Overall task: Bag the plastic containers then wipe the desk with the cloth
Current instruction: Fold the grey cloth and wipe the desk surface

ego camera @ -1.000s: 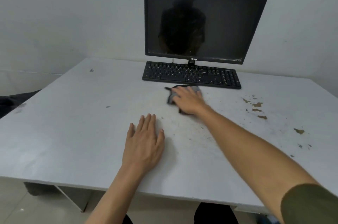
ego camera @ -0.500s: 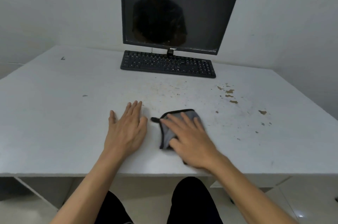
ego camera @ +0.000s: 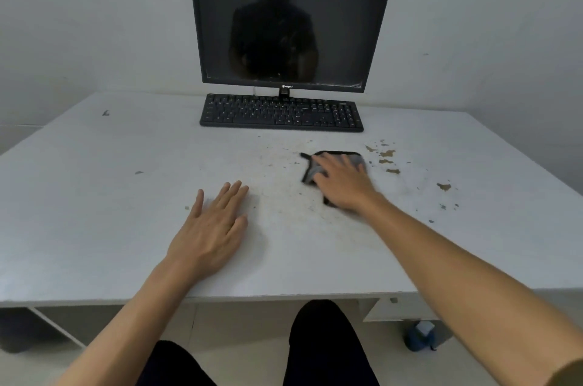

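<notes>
Wiping stage: grey cloth (ego camera: 339, 163) lies mid-desk, pressed flat under right hand (ego camera: 342, 183), fingers spread. Left hand (ego camera: 212, 228) rests flat, open, on desk (ego camera: 94, 196). No containers visible; brown stains (ego camera: 387, 153) beside cloth remain.

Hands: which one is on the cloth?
The right hand, pressing flat on the grey cloth near the keyboard; the left hand rests on bare desk.

Keyboard (ego camera: 281, 113) before monitor (ego camera: 290, 16) on desk (ego camera: 94, 196); cloth (ego camera: 331, 164) nearer, right of centre.
</notes>
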